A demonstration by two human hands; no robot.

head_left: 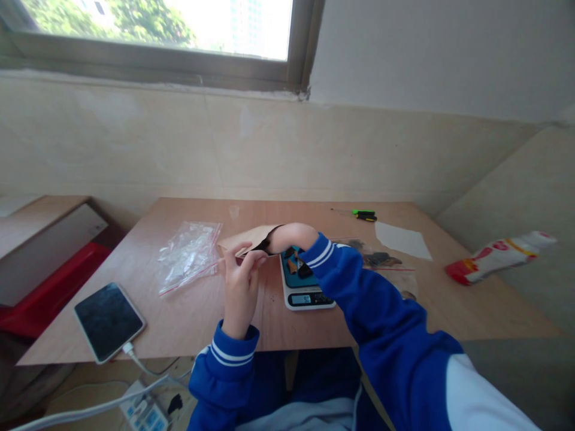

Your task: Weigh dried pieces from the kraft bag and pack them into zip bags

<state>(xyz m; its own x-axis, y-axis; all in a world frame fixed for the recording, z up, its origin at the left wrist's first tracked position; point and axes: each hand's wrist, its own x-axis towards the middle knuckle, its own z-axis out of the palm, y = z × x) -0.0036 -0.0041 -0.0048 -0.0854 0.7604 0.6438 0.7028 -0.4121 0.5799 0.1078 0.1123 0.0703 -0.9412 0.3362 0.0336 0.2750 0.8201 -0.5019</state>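
Observation:
My left hand (241, 281) pinches the rim of a tan paper bag (245, 237), which lies tilted with its dark opening to the right. Into that opening reaches my right hand (294, 235); its fingers are hidden inside. Just right of the bag, partly under my right forearm, is a white kitchen scale (309, 306) with a blue top and a lit display. Brown and black flat pieces (294, 263) rest on the scale; I cannot make out what they are. Behind the right sleeve, a clear zip bag (399, 278) with dark pieces shows in part.
Left of the bag lies a clear plastic zip bag (191, 254). A tablet or phone (110, 320) with a white cable is near the front left edge. Screwdrivers (366, 213), white paper (404, 239) and a tilted red-white bottle (498, 257) are rightward. A power strip (144, 407) sits below.

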